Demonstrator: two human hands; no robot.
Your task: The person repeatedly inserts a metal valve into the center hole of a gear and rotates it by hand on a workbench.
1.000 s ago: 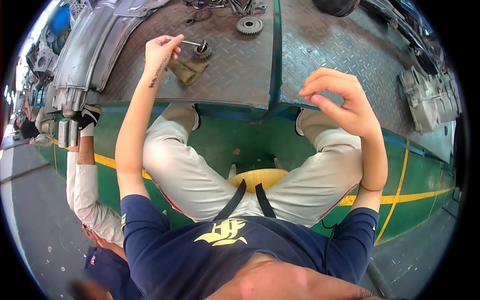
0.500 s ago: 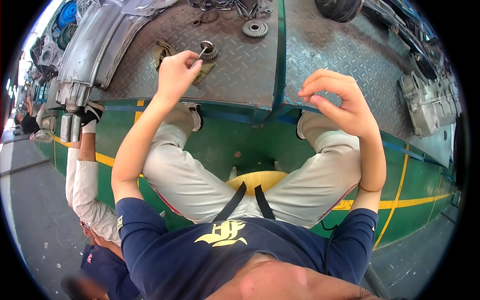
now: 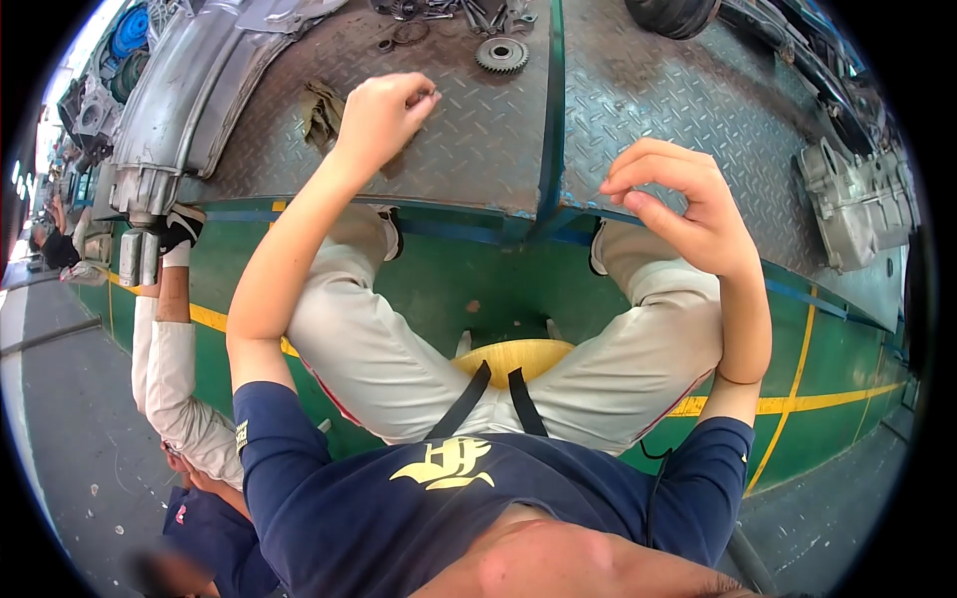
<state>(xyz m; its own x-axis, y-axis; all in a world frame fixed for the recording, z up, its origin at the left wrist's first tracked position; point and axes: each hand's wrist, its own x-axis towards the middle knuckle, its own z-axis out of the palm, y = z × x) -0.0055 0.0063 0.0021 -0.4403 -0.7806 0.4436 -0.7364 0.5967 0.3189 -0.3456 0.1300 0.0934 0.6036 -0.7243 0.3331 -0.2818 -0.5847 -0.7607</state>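
My left hand [image 3: 384,115] is raised over the diamond-plate table [image 3: 478,159], its fingers curled into a pinch. What it holds is hidden behind the fingers; the small gear and thin rod do not show. An olive cloth [image 3: 323,115] lies just left of the hand, partly covered by it. A larger gear [image 3: 501,56] lies flat beyond it to the right. My right hand [image 3: 673,199] hovers at the table's front edge, fingers bent and thumb apart from the fingertips, with nothing in it.
Bolts and small metal parts [image 3: 478,14] lie at the back. A long metal housing [image 3: 179,90] fills the left side. A cast metal case [image 3: 857,204] and a dark shaft [image 3: 788,50] are at the right. Another person [image 3: 174,369] sits at the left.
My left hand moved right and slightly up, its fingers curling inward. The small gear and rod seen earlier are now out of sight behind it. My right hand stayed nearly still.
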